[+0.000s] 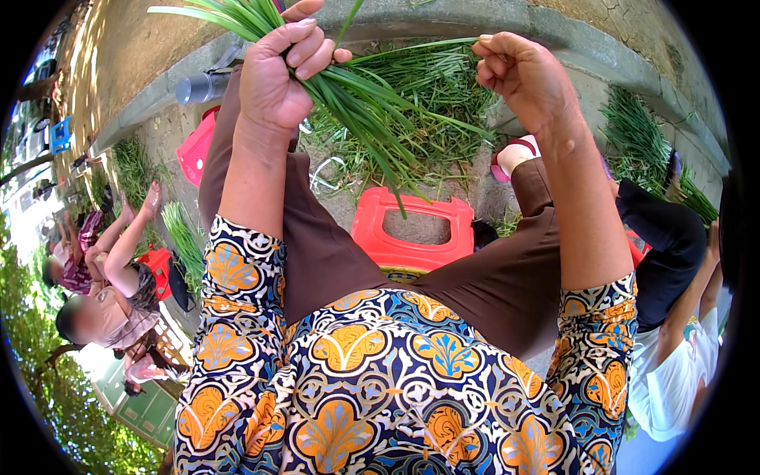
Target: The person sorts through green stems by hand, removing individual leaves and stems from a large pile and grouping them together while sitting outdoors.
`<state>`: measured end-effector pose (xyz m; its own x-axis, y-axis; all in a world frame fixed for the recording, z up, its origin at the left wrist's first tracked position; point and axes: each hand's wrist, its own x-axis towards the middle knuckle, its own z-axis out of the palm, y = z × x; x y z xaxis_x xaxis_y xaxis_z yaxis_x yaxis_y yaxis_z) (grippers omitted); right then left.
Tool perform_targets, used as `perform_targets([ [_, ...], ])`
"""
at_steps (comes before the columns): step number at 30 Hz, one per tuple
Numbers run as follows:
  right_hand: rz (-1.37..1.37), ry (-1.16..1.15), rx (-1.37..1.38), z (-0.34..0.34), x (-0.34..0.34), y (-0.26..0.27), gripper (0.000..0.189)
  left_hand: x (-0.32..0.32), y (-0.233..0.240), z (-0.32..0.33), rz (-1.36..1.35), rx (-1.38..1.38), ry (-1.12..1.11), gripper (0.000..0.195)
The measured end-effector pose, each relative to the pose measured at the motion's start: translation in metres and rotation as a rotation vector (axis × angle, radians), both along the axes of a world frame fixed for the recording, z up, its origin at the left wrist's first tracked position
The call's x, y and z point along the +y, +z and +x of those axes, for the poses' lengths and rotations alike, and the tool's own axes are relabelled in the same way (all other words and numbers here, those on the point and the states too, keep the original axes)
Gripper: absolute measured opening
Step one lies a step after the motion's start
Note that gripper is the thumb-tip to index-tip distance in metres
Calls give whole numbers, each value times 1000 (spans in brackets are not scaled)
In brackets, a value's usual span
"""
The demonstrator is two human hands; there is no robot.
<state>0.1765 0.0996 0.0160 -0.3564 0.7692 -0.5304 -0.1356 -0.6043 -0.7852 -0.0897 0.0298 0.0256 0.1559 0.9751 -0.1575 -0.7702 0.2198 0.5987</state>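
A bundle of long green leafy stalks (356, 98) is gripped in my left hand (285, 74), with its ends fanning out on both sides of the fist. My right hand (525, 77) pinches the end of a single long green blade (415, 45), which stretches across from the bundle. Beneath and between my hands, a heap of loose green leaves and stalks (439, 89) lies on the ground. The kind of plant cannot be told for certain.
A red plastic stool (409, 255) stands between my knees. Left of my leg are a grey-blue flask (202, 89) and a pink container (199, 145). A concrete kerb (570, 44) runs beyond the heap. Other people sit at both sides, near more green bundles (638, 127).
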Motion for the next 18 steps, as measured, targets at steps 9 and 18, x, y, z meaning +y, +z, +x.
perform_targets([
  [9, -138, -229, 234, 30, 23, -9, 14, -1, 0, -6, -26, -20, 86, 23],
  [18, 101, -47, 34, 27, 22, 4, 21, -3, 7, -4, -2, -113, 66, 23],
])
